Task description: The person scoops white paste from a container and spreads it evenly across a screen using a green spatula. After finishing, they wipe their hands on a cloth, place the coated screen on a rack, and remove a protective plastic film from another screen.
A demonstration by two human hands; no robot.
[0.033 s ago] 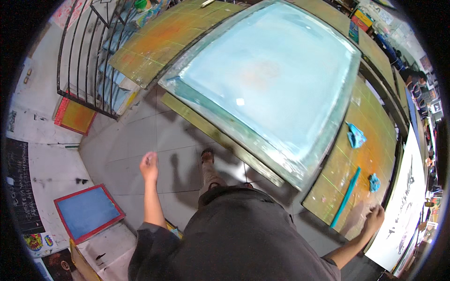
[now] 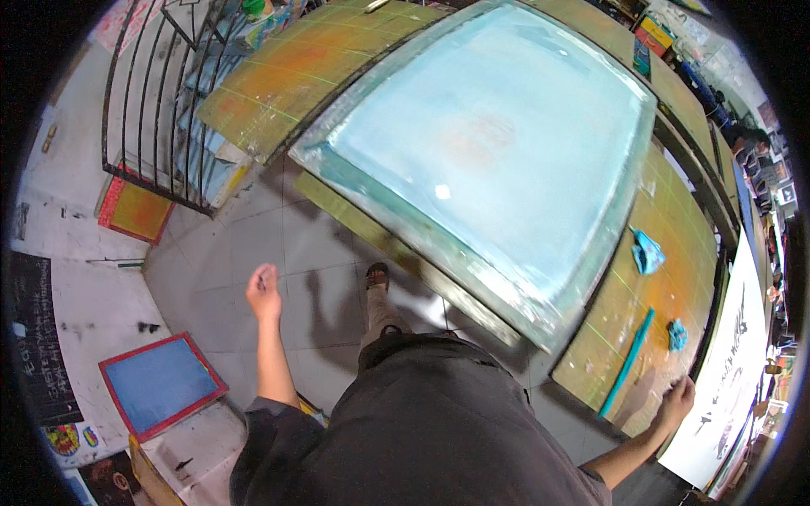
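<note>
My left hand [image 2: 264, 292] hangs above the tiled floor, its fingers loosely bent and nothing visible in them. Over at the lower right, my right hand [image 2: 677, 398] is at the near right corner of a stained yellow-brown board [image 2: 582, 358], fingers bent but apart. I see no object in it. Nearest to it are a long teal strip [image 2: 627, 363] and a crumpled blue rag [image 2: 677, 335]. Farther up the same board lies another blue rag [image 2: 647, 252]. A large framed screen with pale blue mesh [image 2: 489, 169] rests in front of me, between the hands.
A stained board [image 2: 295, 80] extends at the far left beside a black metal rack [image 2: 156, 110]. A red-framed blue screen [image 2: 160, 384] leans at the lower left. White sheets with black marks [image 2: 726, 354] stand along the right. Grey floor tiles [image 2: 245, 240] surround my feet.
The large screen, the board and the rags sit slightly farther right and lower in view. My left hand has shifted a little left and up; my right hand stays near the board's corner.
</note>
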